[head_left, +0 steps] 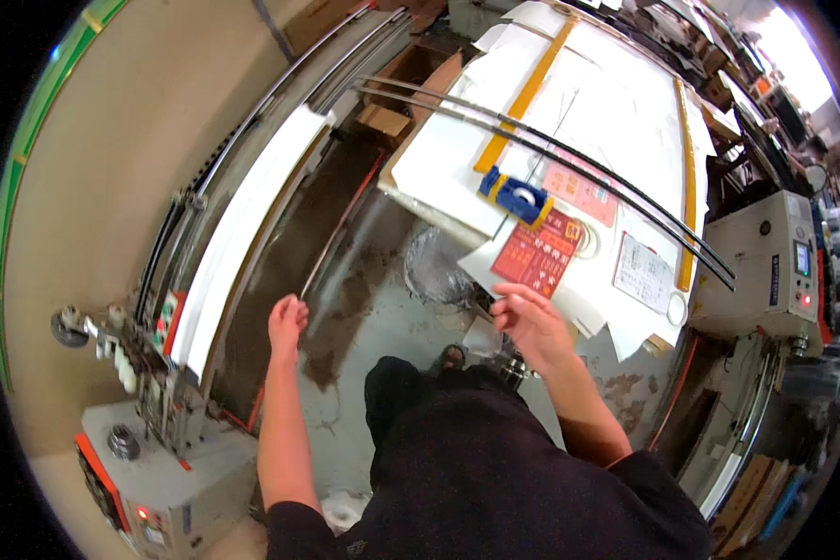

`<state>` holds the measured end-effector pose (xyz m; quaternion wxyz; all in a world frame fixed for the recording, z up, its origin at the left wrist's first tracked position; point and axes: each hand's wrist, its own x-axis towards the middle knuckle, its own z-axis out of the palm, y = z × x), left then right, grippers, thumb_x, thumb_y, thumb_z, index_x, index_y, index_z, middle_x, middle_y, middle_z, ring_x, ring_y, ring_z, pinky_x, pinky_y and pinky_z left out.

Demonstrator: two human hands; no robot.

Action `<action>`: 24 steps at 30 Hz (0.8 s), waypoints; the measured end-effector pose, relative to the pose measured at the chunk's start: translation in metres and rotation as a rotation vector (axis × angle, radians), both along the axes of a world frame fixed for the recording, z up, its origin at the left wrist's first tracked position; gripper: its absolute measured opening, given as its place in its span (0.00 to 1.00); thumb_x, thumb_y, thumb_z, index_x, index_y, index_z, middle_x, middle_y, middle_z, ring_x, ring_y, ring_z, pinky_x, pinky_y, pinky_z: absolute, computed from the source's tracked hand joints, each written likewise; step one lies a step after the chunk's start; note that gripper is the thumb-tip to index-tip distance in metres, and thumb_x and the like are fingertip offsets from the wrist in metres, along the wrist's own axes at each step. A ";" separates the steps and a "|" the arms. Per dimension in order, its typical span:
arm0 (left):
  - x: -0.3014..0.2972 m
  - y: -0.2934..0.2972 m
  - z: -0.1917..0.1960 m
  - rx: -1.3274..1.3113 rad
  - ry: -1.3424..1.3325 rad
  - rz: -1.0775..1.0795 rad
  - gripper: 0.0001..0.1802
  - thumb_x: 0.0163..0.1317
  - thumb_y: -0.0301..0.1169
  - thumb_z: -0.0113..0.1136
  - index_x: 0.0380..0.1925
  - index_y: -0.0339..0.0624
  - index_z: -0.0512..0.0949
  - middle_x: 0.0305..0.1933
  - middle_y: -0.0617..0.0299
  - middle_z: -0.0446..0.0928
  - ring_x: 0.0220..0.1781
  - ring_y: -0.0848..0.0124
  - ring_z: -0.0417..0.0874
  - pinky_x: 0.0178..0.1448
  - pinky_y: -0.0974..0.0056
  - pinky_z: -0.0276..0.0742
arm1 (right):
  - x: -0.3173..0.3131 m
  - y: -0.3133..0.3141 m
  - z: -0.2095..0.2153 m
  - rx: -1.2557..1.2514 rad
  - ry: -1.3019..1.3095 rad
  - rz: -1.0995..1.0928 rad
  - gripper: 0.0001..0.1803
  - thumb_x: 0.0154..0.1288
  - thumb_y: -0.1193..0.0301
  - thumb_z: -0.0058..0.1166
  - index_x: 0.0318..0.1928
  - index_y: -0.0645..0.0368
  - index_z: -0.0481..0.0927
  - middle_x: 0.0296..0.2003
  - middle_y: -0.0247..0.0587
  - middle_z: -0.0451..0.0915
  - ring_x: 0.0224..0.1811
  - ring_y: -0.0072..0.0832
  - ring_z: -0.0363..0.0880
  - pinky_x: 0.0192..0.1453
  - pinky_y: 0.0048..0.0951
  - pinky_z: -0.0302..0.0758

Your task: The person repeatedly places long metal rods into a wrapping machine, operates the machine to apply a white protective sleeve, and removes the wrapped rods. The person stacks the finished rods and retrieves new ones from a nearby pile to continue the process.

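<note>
My left hand (287, 322) is raised over the floor between a long machine and a work table, its fingers closed around the lower end of a thin grey strip (338, 245). The strip is blurred and runs up toward the table's corner. My right hand (532, 322) hovers at the near edge of the white-covered table (439, 168), fingers loosely apart, just below a red printed sheet (537, 254); nothing shows in it. Two long black curved rods (569, 154) lie across the table top. A blue and yellow block (515, 196) sits on a yellow rail.
A long machine with a white strip bed (243, 215) and a grey control box (159, 485) stands on my left. On the right stands a beige cabinet with a small screen (765, 266). Cardboard boxes (383, 119) lie beyond, above a stained concrete floor (364, 308).
</note>
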<state>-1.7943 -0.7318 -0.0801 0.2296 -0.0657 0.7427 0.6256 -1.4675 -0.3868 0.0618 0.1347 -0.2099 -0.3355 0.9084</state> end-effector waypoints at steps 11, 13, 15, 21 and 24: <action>-0.360 0.340 0.019 -0.214 0.343 -0.308 0.32 0.66 0.58 0.62 0.55 0.44 0.74 0.35 0.66 0.74 0.35 0.76 0.74 0.37 0.70 0.72 | -0.047 0.141 -0.024 -0.060 -0.001 -0.835 0.17 0.75 0.69 0.50 0.59 0.62 0.77 0.44 0.35 0.85 0.45 0.22 0.83 0.53 0.26 0.81; -0.399 0.386 0.003 -0.212 0.327 -0.283 0.36 0.65 0.63 0.59 0.55 0.42 0.76 0.38 0.60 0.80 0.31 0.74 0.76 0.37 0.68 0.73 | -0.057 0.166 -0.037 -0.135 -0.136 -1.039 0.17 0.75 0.69 0.50 0.59 0.62 0.77 0.48 0.36 0.84 0.49 0.24 0.83 0.56 0.28 0.81; -0.389 0.439 0.018 -0.228 0.184 -0.400 0.41 0.63 0.70 0.54 0.52 0.41 0.78 0.37 0.61 0.82 0.30 0.74 0.77 0.34 0.69 0.73 | -0.054 0.186 -0.055 -0.152 -0.150 -1.155 0.18 0.74 0.70 0.51 0.60 0.63 0.75 0.53 0.39 0.81 0.55 0.28 0.80 0.61 0.31 0.79; -0.417 0.459 0.014 -0.248 -0.050 -0.667 0.32 0.71 0.64 0.49 0.46 0.44 0.80 0.35 0.65 0.82 0.38 0.73 0.80 0.42 0.64 0.78 | -0.092 0.241 -0.096 -0.278 -0.299 -1.460 0.17 0.69 0.72 0.55 0.54 0.68 0.71 0.53 0.49 0.73 0.55 0.37 0.75 0.64 0.35 0.77; -0.417 0.447 0.026 -0.068 -0.082 -0.741 0.24 0.74 0.55 0.51 0.46 0.46 0.80 0.37 0.66 0.81 0.41 0.71 0.81 0.43 0.64 0.79 | -0.109 0.254 -0.098 -0.286 -0.281 -1.460 0.08 0.67 0.75 0.55 0.44 0.64 0.76 0.42 0.42 0.78 0.43 0.31 0.77 0.50 0.31 0.79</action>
